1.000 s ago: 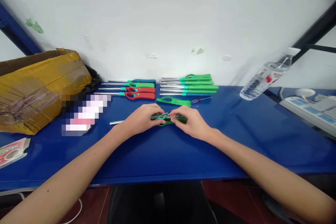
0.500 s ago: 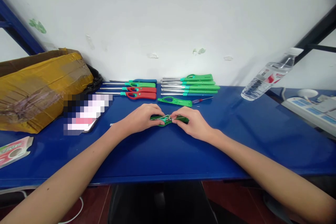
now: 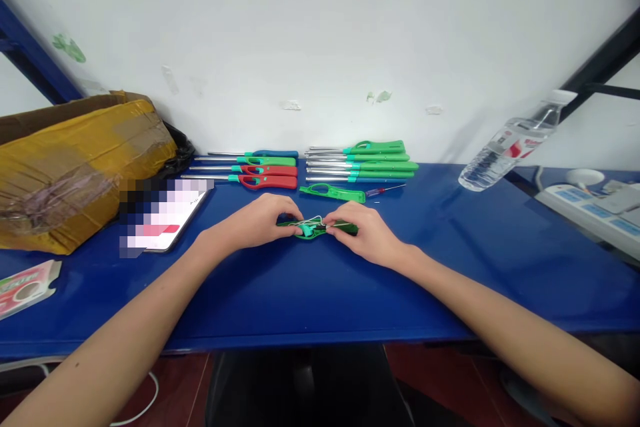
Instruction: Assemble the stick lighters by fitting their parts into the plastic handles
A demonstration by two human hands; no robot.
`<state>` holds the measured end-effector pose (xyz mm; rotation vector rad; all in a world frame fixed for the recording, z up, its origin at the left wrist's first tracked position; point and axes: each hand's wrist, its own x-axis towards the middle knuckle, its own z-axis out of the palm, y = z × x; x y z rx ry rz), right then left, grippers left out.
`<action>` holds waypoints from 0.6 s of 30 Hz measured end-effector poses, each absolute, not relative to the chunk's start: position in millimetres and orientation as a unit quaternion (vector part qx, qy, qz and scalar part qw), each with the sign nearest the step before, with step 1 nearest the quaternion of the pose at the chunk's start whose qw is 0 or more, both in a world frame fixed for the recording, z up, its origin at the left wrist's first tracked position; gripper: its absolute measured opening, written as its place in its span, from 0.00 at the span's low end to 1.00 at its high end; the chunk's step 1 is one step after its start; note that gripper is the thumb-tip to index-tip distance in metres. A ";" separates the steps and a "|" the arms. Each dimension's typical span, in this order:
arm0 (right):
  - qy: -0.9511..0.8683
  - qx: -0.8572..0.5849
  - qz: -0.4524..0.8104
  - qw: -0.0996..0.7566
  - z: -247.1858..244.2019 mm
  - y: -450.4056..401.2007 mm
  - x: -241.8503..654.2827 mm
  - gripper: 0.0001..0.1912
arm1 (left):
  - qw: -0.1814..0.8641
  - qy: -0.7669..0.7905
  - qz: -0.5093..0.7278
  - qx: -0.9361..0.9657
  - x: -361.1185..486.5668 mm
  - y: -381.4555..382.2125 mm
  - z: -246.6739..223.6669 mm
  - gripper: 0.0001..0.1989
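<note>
An opened green gas lighter (image 3: pixel 314 235) of the long-nosed kind lies on the table between my hands, with a turquoise trigger piece and thin pale wire or tube showing inside. My left hand (image 3: pixel 265 221) is closed at its left end, thumb and fingertips gripping near the turquoise piece. My right hand (image 3: pixel 367 232) pinches the lighter's inner parts around its middle; what exactly sits between those fingertips is too small to make out. Just behind lies a loose green half-shell (image 3: pixel 334 193) and a small screwdriver (image 3: pixel 385 191) with a dark red and blue handle.
Green-handled lighters (image 3: pixel 380 165) are stacked against the wall, beside a row with red (image 3: pixel 270 182), green and blue handles. A phone (image 3: pixel 173 223) and taped cardboard box (image 3: pixel 85 170) stand left. A water bottle (image 3: pixel 515 147) and a power strip (image 3: pixel 590 220) are at right.
My left hand has shifted slightly left, uncovering more of the turquoise piece. My right hand stays almost in place at the lighter's middle.
</note>
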<state>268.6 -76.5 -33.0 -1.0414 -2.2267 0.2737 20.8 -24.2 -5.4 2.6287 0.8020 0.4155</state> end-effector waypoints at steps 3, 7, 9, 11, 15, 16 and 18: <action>-0.849 -0.399 0.103 0.330 -32.8 -76.4 268.0 0.07 | 0.182 0.287 0.142 0.930 16.8 -22.6 -3.3 0.08; -0.845 -0.399 0.106 0.340 -32.3 -76.2 267.3 0.07 | 0.191 0.303 0.138 0.923 12.4 -23.2 2.8 0.08; -0.844 -0.397 0.107 0.345 -32.2 -76.0 267.3 0.07 | 0.199 0.309 0.128 0.921 10.6 -23.4 5.8 0.08; -0.844 -0.396 0.107 0.346 -32.5 -75.7 267.6 0.08 | 0.205 0.312 0.124 0.919 9.3 -23.3 7.4 0.08; -0.844 -0.395 0.102 0.348 -33.5 -75.0 268.5 0.08 | 0.213 0.312 0.143 0.915 9.1 -22.6 5.3 0.08; -0.844 -0.395 0.101 0.348 -33.6 -74.8 268.7 0.08 | 0.211 0.313 0.151 0.914 9.4 -22.4 4.0 0.08; -0.845 -0.395 0.098 0.348 -33.6 -74.3 269.3 0.08 | 0.206 0.314 0.163 0.912 10.1 -21.8 1.1 0.08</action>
